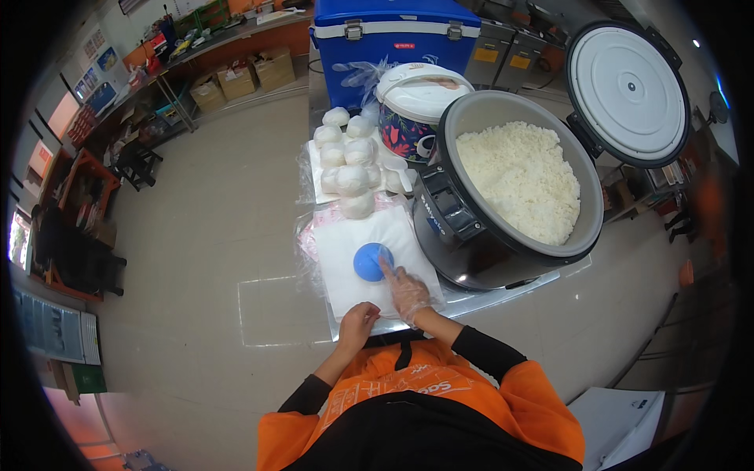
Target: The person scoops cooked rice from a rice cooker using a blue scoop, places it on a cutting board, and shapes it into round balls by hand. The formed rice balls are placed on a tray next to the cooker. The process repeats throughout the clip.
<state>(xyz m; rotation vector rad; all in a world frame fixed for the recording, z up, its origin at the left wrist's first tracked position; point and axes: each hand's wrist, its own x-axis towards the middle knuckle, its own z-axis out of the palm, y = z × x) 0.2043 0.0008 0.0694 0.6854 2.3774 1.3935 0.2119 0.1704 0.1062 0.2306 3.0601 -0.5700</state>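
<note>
A round blue bowl or mould (367, 263) sits on a stack of white paper sheets (341, 294). My right hand (407, 291), in a clear plastic glove, touches its right side with an extended finger. Bare and partly curled, my left hand (360, 319) rests at the near edge of the paper. Several rounded white wrapped bundles (352, 181) are piled beyond the sheets, with a white plastic spoon (400, 171) beside them. To the right stands a large rice cooker (447, 235) full of white cooked rice (521, 176), its lid (630, 94) raised.
Behind the bundles is a smaller floral-patterned pot with a white lid (421, 97). A blue cooler box (400, 35) stands at the back, crumpled clear plastic near it. The metal tabletop's edge (500, 303) runs close in front of me.
</note>
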